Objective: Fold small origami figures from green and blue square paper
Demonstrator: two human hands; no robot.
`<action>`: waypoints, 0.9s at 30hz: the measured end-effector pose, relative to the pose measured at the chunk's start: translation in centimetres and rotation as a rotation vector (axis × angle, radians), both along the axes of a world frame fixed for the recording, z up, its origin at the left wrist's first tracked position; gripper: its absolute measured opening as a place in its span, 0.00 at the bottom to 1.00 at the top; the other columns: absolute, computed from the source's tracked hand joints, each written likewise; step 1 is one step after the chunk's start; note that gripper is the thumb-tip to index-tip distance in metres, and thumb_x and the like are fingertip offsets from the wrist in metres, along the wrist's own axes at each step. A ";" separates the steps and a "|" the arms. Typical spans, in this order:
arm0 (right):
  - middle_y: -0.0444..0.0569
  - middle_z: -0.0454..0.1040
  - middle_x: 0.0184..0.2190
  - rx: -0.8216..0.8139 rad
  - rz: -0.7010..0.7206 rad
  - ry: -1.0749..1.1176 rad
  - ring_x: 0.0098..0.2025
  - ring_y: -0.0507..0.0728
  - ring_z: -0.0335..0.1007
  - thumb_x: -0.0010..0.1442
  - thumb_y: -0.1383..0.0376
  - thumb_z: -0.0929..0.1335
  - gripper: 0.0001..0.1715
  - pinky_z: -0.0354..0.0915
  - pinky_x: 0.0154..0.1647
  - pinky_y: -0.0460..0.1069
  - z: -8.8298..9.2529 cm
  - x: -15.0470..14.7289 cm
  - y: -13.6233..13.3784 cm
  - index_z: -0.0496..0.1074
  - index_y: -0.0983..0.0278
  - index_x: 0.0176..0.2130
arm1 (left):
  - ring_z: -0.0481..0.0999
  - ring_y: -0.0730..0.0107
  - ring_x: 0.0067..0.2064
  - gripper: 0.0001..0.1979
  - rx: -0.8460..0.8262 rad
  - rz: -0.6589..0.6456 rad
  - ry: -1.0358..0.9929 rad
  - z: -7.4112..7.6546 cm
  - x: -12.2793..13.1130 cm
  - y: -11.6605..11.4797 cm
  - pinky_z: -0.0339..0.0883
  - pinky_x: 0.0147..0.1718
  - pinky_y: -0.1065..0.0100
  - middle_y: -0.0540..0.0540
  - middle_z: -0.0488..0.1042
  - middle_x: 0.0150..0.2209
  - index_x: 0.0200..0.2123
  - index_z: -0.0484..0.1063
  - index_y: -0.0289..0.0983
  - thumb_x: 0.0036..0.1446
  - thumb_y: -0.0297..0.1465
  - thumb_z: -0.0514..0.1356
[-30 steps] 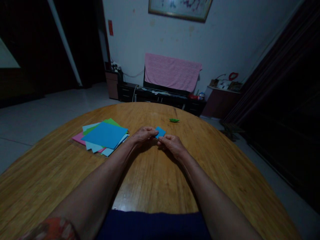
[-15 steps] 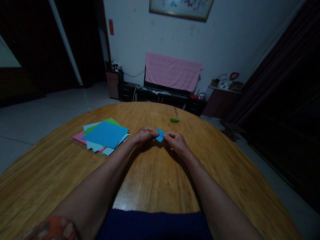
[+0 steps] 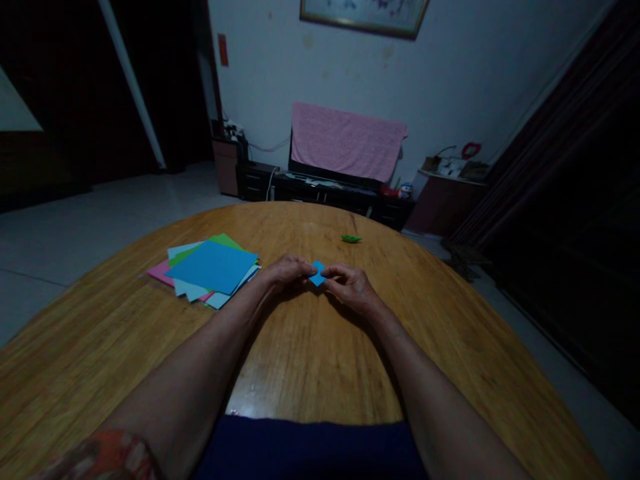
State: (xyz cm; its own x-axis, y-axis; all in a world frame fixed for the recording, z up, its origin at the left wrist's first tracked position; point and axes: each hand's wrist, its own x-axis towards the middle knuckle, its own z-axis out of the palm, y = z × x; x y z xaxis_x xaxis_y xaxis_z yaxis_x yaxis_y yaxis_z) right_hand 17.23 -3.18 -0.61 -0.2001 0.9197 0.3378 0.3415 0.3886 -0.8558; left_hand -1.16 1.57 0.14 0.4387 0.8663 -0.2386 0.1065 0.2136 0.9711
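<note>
A small folded piece of blue paper [image 3: 318, 274], diamond-shaped from here, is held between my two hands above the middle of the wooden table [image 3: 320, 360]. My left hand [image 3: 291, 270] pinches its left corner, thumb on top. At the right corner, my right hand [image 3: 350, 285] has thumb and forefinger closed on the paper's edge. The folds' details are too small to make out. Beyond my right hand lies a small green folded-paper piece [image 3: 351, 239], pointed at its ends.
Left of my hands lies a loose stack of coloured paper sheets [image 3: 213, 267], blue on top, with green, pink and pale blue below. Past the table's far edge stand a low black cabinet [image 3: 257, 183] and a screen draped with a pink cloth [image 3: 347, 143].
The blue paper has shifted slightly left and looks a bit narrower. My right thumb and forefinger have moved slightly on its right edge. The view has tilted a little.
</note>
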 end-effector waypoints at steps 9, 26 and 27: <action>0.47 0.78 0.35 0.214 0.023 -0.427 0.37 0.55 0.73 0.56 0.63 0.68 0.09 0.66 0.40 0.49 -0.6 1.2 0.1 0.75 0.62 0.38 | 0.63 0.77 0.19 0.09 0.249 0.016 0.300 -0.6 0.9 0.2 0.53 0.19 0.74 0.52 0.66 0.18 0.35 0.73 0.34 0.48 0.29 0.60; 0.49 0.74 0.36 0.410 0.107 -0.544 0.39 0.55 0.70 0.54 0.73 0.67 0.11 0.65 0.43 0.49 -1.2 1.3 0.5 0.78 0.62 0.35 | 0.74 0.69 0.35 0.13 0.791 -0.103 0.817 -0.5 0.9 -0.4 0.62 0.34 0.71 0.45 0.79 0.34 0.38 0.79 0.36 0.52 0.30 0.57; 0.49 0.75 0.35 0.403 0.114 -0.546 0.39 0.54 0.70 0.54 0.73 0.67 0.11 0.65 0.42 0.49 -1.2 1.3 0.5 0.78 0.62 0.35 | 0.74 0.69 0.35 0.13 0.801 -0.128 0.808 -0.5 0.8 -0.4 0.62 0.34 0.72 0.46 0.79 0.34 0.38 0.79 0.36 0.52 0.30 0.56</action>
